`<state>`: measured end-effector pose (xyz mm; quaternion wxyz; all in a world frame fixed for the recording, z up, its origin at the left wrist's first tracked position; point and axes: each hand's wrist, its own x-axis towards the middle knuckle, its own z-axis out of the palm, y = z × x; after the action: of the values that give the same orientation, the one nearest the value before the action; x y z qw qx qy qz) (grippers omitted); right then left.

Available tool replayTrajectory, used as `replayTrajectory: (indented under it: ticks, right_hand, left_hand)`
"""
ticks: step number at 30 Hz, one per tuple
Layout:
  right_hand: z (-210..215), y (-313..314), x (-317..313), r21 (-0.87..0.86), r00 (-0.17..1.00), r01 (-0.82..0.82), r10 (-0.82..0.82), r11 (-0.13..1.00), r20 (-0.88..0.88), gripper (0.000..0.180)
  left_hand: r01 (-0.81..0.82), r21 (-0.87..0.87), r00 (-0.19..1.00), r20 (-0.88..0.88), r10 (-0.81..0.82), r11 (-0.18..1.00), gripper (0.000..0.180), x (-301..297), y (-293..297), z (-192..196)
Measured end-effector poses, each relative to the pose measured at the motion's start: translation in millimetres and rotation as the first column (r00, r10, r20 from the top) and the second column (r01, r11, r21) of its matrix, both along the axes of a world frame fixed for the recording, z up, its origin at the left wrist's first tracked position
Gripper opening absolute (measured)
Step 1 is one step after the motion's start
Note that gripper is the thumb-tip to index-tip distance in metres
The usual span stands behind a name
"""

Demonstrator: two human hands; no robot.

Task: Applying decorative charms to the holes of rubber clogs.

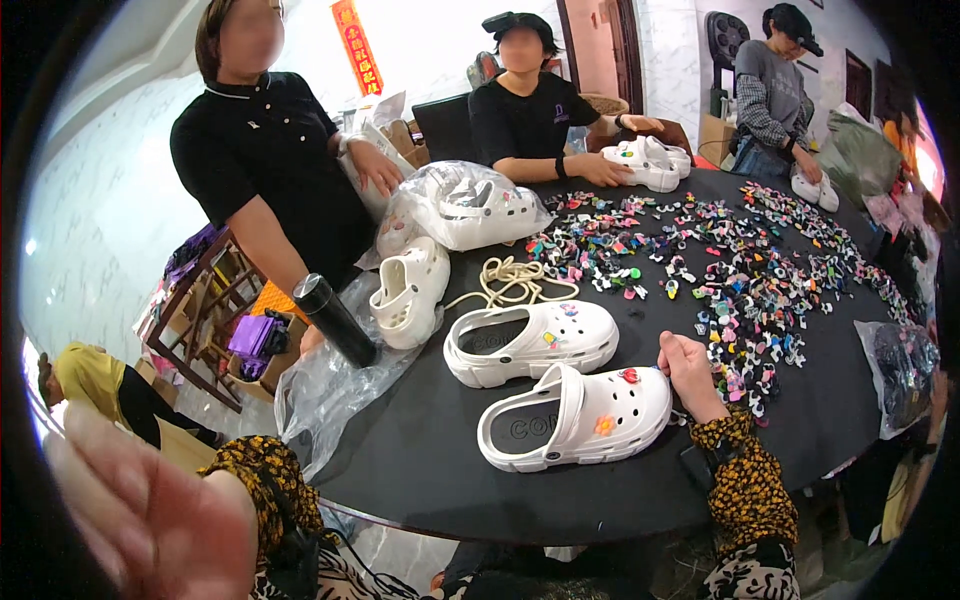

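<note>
Two white clogs lie side by side in front of me, heels to the left. The nearer clog [590,418] has an orange flower charm [605,425] and a red charm [629,375] on its upper. The farther clog [570,335] carries several small colourful charms. Just beyond their toes, my right hand [690,372] is closed on the table, fingers curled; whatever it may hold is hidden. My left hand [150,500] is raised at the lower left, away from the table and blurred. Its fingers look stretched out, with nothing visible in them.
Loose shoe charms [745,280] cover the right half of the black table [420,450]. Left of the clogs are a cord [515,283], a black bottle [335,320], another white clog [410,295] and bagged clogs [465,205]. Several people stand or sit around.
</note>
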<state>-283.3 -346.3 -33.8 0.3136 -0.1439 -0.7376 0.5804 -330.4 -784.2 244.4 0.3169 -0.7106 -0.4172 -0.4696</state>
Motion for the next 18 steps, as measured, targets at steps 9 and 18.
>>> replayTrajectory:
  ticks: [9, 18]
  right_hand:
    - [1.9, 4.7, -0.1, -0.018, 1.000, -0.015, 0.016, 1.000, 0.011, 0.049]
    - [-1.7, -1.2, 3.8, -0.022, 1.000, -0.012, 0.012, 1.000, 0.024, 0.048]
  left_hand:
    - [-0.306, 0.028, 0.885, 0.376, 0.273, 0.952, 0.038, -42.6, 81.1, -19.9]
    - [0.505, 0.129, 0.743, 0.437, -0.506, 0.853, 0.011, 4.4, 102.0, -28.4]
